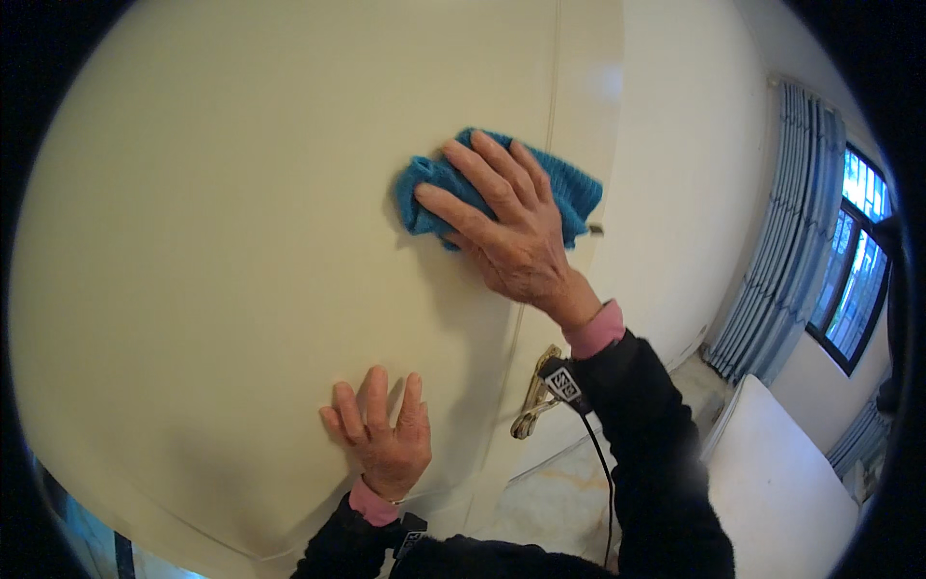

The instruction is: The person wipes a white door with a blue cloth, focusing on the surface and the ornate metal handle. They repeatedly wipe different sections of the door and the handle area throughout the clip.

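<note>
A cream-coloured door (239,239) fills the left and middle of the head view. My right hand (506,224) presses a folded blue cloth (579,189) flat against the door's upper part, near its edge, fingers spread over the fabric. Lower down, my left hand (387,434) rests on the door with its fingers apart and holds nothing. A brass-coloured door handle (534,418) sits below my right wrist, partly hidden by the sleeve and a small device strapped there. Part of a metal latch (596,229) shows at the door's edge.
Beyond the door's edge are a white wall (673,174), a pale marble-look floor (557,499) and a white mattress (778,463). Blue-grey curtains (788,239) hang beside a dark-framed window (850,253). A black cable (606,470) runs down from my right wrist.
</note>
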A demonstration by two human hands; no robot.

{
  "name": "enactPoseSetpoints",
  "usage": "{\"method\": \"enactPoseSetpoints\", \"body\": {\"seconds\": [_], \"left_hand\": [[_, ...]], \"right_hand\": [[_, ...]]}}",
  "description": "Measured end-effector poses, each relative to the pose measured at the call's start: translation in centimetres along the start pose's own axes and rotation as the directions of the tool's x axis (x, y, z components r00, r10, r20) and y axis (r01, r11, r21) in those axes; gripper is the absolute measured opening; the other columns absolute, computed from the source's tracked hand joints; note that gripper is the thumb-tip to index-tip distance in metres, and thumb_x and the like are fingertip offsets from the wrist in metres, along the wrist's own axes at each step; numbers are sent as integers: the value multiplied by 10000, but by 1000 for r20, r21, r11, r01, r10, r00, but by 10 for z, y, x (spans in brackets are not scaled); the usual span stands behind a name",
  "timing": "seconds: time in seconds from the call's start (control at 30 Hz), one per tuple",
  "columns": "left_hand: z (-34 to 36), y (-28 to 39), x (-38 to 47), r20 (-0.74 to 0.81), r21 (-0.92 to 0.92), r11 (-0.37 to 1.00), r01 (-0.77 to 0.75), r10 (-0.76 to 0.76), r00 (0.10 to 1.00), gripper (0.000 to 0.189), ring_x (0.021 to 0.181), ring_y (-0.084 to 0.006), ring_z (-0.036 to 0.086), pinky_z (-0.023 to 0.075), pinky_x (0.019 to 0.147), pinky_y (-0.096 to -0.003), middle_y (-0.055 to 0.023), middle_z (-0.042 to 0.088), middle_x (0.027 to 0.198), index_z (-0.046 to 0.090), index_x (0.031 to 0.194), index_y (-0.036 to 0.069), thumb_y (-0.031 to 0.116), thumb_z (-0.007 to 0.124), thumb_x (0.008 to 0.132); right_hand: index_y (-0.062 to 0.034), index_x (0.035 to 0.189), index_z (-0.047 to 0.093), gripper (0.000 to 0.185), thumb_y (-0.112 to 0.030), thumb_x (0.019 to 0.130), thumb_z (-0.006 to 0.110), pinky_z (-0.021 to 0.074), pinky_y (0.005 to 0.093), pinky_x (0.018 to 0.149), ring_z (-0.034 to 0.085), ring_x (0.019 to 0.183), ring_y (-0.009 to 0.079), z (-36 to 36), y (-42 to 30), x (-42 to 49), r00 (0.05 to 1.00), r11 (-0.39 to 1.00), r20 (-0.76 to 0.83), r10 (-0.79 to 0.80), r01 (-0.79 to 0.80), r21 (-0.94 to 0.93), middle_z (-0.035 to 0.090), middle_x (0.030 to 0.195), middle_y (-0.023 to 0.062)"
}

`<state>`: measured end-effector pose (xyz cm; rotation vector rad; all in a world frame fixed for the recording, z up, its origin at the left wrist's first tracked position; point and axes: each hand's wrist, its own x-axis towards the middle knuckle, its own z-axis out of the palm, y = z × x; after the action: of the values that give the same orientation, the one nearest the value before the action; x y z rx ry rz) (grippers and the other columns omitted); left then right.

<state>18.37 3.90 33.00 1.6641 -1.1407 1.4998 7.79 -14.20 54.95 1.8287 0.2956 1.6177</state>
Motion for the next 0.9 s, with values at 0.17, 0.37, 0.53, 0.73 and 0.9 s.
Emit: {"method": "enactPoseSetpoints", "body": {"seconds": [0.17, 0.37, 0.53, 0.73, 0.9], "left_hand": [[3, -8, -9, 13, 9, 998, -55, 55, 998, 402, 1410, -456, 217, 77, 1158, -614, -165, 413, 1447, 654, 1224, 141, 246, 670, 836], [2, -7, -13, -14, 17, 998, -68, 69, 998, 294, 1298, -447, 367, 170, 1123, -599, -151, 509, 1376, 699, 1133, 190, 148, 673, 844], [9, -11, -27, 26, -132, 991, 38, -35, 999, 366, 1361, -450, 296, 137, 1128, -592, -181, 429, 1441, 677, 1211, 179, 217, 667, 847], [20, -22, -52, 51, -41, 999, 27, -25, 998, 484, 1431, -452, 189, 137, 1123, -623, -234, 299, 1524, 592, 1318, 106, 338, 642, 895], [23, -29, -65, 101, -14, 999, 45, -44, 994, 505, 1432, -453, 190, 127, 1128, -616, -234, 299, 1527, 578, 1335, 110, 326, 662, 886]], "right_hand": [[-110, 1315, 562, 445, -119, 874, 619, 374, 497, 1038, 484, 1224, 443, 10, 57, 36, 804, 829, -275, 528, -558, -43, 514, 1339, 233], [-117, 1316, 551, 423, -174, 900, 606, 454, 450, 941, 535, 1131, 425, 26, 4, 28, 953, 950, -102, 284, -295, -105, 565, 1273, 200], [-166, 1401, 514, 455, -150, 948, 545, 286, 534, 1133, 368, 1372, 433, 27, -97, -18, 990, 947, 13, 137, -135, 291, 380, 1486, 240], [-114, 1412, 471, 576, -60, 860, 623, 350, 481, 1076, 421, 1293, 439, 17, -115, -86, 640, 640, -32, 768, -766, 53, 377, 1464, 239], [-90, 1395, 466, 640, -18, 779, 623, 340, 496, 1111, 401, 1319, 479, 11, -134, -110, 893, 899, 169, 417, -433, 65, 368, 1443, 315]]}}
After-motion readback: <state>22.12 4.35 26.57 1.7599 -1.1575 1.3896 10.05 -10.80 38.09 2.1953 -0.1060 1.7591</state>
